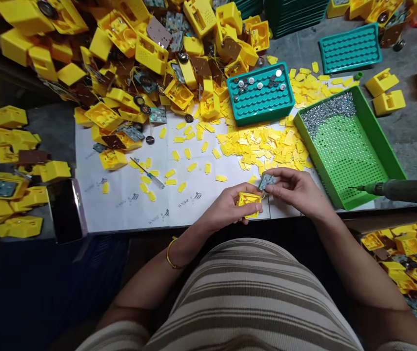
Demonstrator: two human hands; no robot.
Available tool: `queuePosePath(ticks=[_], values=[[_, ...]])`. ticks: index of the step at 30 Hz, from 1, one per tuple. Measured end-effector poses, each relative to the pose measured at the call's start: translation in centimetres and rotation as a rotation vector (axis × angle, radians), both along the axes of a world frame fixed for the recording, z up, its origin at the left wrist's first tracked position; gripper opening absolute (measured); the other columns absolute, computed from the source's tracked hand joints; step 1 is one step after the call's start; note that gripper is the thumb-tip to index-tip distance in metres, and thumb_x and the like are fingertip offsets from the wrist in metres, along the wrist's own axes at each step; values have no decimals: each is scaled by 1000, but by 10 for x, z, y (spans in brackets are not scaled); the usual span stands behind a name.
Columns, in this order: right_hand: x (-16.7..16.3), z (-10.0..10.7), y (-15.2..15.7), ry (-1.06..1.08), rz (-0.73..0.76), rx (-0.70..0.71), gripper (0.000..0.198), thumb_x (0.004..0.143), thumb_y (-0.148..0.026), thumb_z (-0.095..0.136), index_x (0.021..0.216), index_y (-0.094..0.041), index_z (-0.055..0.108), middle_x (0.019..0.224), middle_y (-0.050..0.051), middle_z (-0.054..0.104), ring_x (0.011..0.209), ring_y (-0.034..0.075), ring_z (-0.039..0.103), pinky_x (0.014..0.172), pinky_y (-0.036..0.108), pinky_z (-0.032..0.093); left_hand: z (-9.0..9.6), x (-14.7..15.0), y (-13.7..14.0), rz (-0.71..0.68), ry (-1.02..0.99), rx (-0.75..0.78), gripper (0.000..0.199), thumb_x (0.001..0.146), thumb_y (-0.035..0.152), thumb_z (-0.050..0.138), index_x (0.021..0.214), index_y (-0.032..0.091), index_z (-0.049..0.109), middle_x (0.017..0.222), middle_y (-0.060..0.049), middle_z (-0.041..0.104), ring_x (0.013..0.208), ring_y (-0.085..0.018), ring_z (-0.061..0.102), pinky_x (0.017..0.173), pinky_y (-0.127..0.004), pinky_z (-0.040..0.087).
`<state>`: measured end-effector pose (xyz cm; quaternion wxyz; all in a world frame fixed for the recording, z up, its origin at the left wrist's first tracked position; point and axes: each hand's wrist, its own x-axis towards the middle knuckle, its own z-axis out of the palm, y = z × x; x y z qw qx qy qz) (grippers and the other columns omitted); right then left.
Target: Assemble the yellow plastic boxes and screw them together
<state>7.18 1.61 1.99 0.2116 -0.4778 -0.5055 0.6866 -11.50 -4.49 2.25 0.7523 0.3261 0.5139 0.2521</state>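
Note:
Near the table's front edge, my left hand grips a small yellow plastic housing with its hollow side facing up. Just to the right, my right hand pinches a grey-green circuit board between thumb and fingers. The board is held tilted right above the housing's far edge, and what lies beneath it is hidden. Beyond both hands spreads a heap of flat yellow plastic tabs. A screwdriver with a clear handle rests on the white paper to the left.
A green basket holds many small screws; an electric screwdriver juts over it from the right. Behind stands a teal tray with small round parts. Yellow housings pile up at back left. A phone lies at the left edge.

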Motion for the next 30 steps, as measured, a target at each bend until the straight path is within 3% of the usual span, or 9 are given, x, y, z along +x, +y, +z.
queuePosePath(ticks=[3, 6, 8, 13, 16, 22, 26, 30], values=[[3, 0, 2, 16, 62, 79, 38, 70, -45, 77, 95, -17, 69, 76, 2, 66, 64, 13, 60, 59, 25, 48, -1, 0, 1, -34, 24, 16, 39, 77, 40, 68, 105, 14, 61, 81, -5, 69, 57, -9, 56, 38, -15, 39], [9, 3, 5, -98, 137, 305, 26, 76, -40, 74, 89, -18, 71, 82, 3, 67, 67, 12, 57, 60, 24, 45, 1, 0, 2, -46, 23, 5, 41, 77, 42, 68, 106, 14, 63, 80, -6, 70, 58, -10, 58, 37, -15, 37], [12, 7, 7, -178, 210, 383, 22, 81, -38, 69, 89, -18, 71, 78, 3, 67, 65, 11, 55, 58, 23, 43, 2, -1, 3, -25, 36, -19, 40, 76, 40, 68, 107, 14, 63, 77, -5, 70, 56, -9, 57, 37, -14, 36], [9, 18, 3, -9, 208, 137, 23, 89, -38, 56, 92, -16, 62, 73, 1, 63, 53, 9, 58, 48, 20, 45, -2, 2, 2, 11, 147, -16, 36, 77, 35, 65, 107, 14, 64, 71, -4, 69, 41, -4, 41, 34, -16, 29], [4, 20, -5, 15, 148, 117, 19, 87, -36, 61, 88, -17, 57, 81, 1, 64, 61, 11, 65, 48, 18, 48, -6, 6, 1, 72, 204, 9, 32, 79, 34, 64, 105, 16, 64, 66, 1, 63, 38, -3, 37, 33, -16, 28], [-4, 12, -22, -42, -9, 389, 34, 83, -24, 67, 114, -22, 54, 97, 3, 67, 75, 13, 67, 62, 23, 54, -7, 5, 2, 227, 14, -78, 43, 76, 26, 65, 117, 19, 57, 77, 1, 60, 50, -6, 54, 41, -16, 36], [-6, 16, -29, -64, 132, 550, 7, 88, -19, 63, 94, -21, 65, 91, 3, 71, 79, 14, 66, 66, 25, 53, -7, 1, 1, 315, -220, -149, 53, 77, 24, 56, 129, 19, 51, 88, -3, 63, 64, -12, 62, 50, -22, 45], [-4, 25, -35, -116, 291, 761, 14, 91, -15, 58, 102, -20, 65, 98, 5, 72, 91, 16, 64, 81, 31, 52, -6, -1, -3, 360, -305, -140, 53, 78, 23, 53, 131, 19, 51, 99, -7, 66, 72, -14, 60, 59, -25, 48]])
